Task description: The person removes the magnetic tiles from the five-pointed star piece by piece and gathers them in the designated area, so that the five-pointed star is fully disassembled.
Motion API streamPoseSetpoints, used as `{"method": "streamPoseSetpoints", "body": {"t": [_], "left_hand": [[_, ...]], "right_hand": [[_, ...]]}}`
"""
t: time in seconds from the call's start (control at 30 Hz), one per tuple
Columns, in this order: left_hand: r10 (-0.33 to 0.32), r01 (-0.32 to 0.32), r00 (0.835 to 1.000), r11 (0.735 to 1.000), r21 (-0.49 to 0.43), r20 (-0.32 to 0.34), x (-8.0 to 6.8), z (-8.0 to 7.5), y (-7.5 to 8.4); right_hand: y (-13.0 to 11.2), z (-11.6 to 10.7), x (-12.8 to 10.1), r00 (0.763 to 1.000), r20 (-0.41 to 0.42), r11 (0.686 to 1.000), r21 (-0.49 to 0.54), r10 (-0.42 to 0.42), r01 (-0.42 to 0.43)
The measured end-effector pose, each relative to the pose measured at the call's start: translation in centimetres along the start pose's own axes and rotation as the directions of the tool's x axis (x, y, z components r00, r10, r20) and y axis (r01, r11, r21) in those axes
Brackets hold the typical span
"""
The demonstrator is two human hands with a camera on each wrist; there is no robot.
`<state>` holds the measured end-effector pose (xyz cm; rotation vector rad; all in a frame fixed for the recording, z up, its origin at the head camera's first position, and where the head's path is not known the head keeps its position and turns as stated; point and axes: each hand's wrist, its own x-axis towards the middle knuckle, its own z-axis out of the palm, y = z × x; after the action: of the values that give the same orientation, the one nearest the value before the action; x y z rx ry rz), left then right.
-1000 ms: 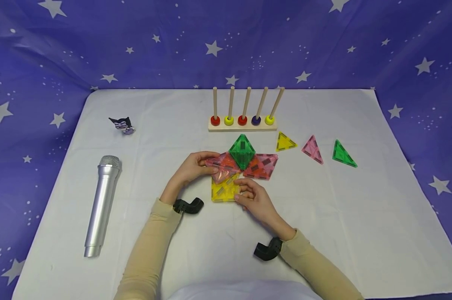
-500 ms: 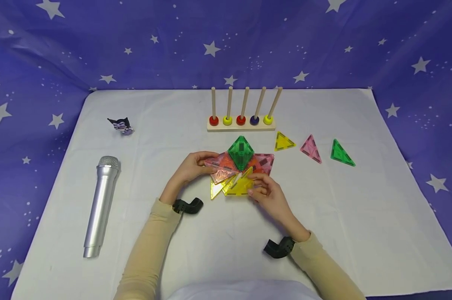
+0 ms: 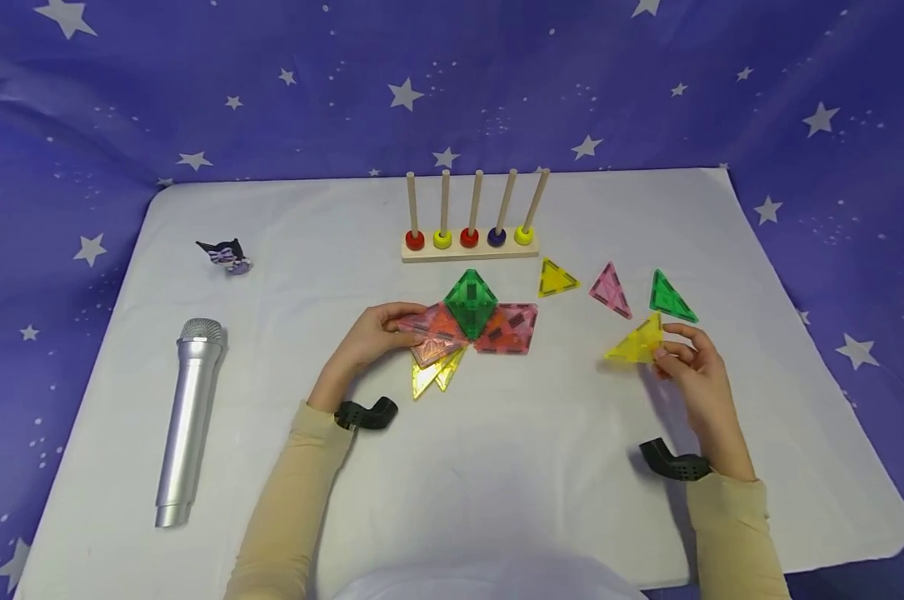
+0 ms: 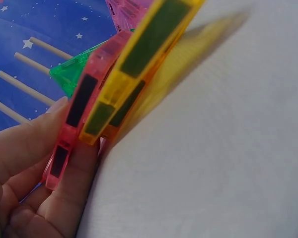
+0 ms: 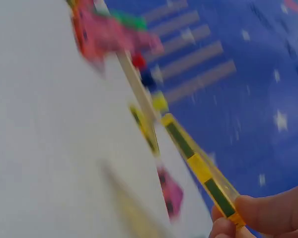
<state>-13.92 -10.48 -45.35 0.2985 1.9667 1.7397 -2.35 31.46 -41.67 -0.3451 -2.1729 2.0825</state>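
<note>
Right hand (image 3: pixel 695 375) is carrying a yellow translucent plastic triangle (image 3: pixel 637 342) off to the right of the pale wooden five-peg bead stand (image 3: pixel 452 256)

Far left of the stand, a silver microphone (image 3: pixel 185 425) is lying on the white tablecloth (image 3: pixel 526 467), with a small black-and-purple figurine (image 3: pixel 228 256) sitting beyond it. In front of the stand and to its left, the left hand (image 3: pixel 362 342) is pinching pink and red translucent tiles (image 3: pixel 429 333) between thumb and fingers. Two yellow translucent tiles (image 3: pixel 425 372) are poking out beneath these; whether the fingers are also touching them, I cannot tell. Directly in front of the stand, a green translucent diamond-shaped piece (image 3: pixel 470 304) is standing out over the cluster, with a second pink-and-red tile group (image 3: pixel 515 329) spreading to its right. Right of the stand, a loose yellow triangle (image 3: pixel 555 279), a pink triangle (image 3: pixel 611 292) and a green triangle (image 3: pixel 671 297) are lying in a row. Nearer the person, the right hand is pinching its triangle at one corner, holding it tilted above the cloth.

Half a second ago that triangle was overlapping the cluster in front of the stand; now it is hanging well apart, near the loose triangles, suggesting the cluster is losing a piece. The left hand is keeping its grip, and the loose triangles are staying put.
</note>
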Motion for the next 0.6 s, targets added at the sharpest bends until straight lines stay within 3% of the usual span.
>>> {"method": "streamPoseSetpoints", "body": {"t": [0.2, 0.3, 0.4, 0.5, 0.6], "left_hand": [[-0.024, 0.024, 1.000, 1.000, -0.008, -0.004, -0.3, -0.3, 0.0], [-0.022, 0.022, 1.000, 1.000, -0.017, 0.003, -0.3, -0.3, 0.0], [-0.017, 0.017, 1.000, 1.000, -0.024, 0.006, -0.2, -0.3, 0.0], [-0.011, 0.011, 1.000, 0.999, -0.030, 0.010, -0.1, -0.2, 0.0], [-0.003, 0.003, 1.000, 1.000, -0.028, 0.013, 0.0, -0.2, -0.1]], "right_hand": [[1.2, -4.4, 1.7, 0.987, -0.004, 0.986, -0.062, 0.158, -0.158], [1.4, -5.7, 2.1, 0.978, -0.034, 0.964, -0.165, 0.208, -0.210], [1.4, -6.1, 2.2, 0.969, -0.109, 0.908, -0.339, 0.221, -0.245], [1.4, -6.1, 2.3, 0.968, -0.186, 0.831, -0.501, 0.171, -0.243], [1.2, -5.7, 2.3, 0.955, -0.270, 0.769, -0.584, 0.120, -0.261]]}}
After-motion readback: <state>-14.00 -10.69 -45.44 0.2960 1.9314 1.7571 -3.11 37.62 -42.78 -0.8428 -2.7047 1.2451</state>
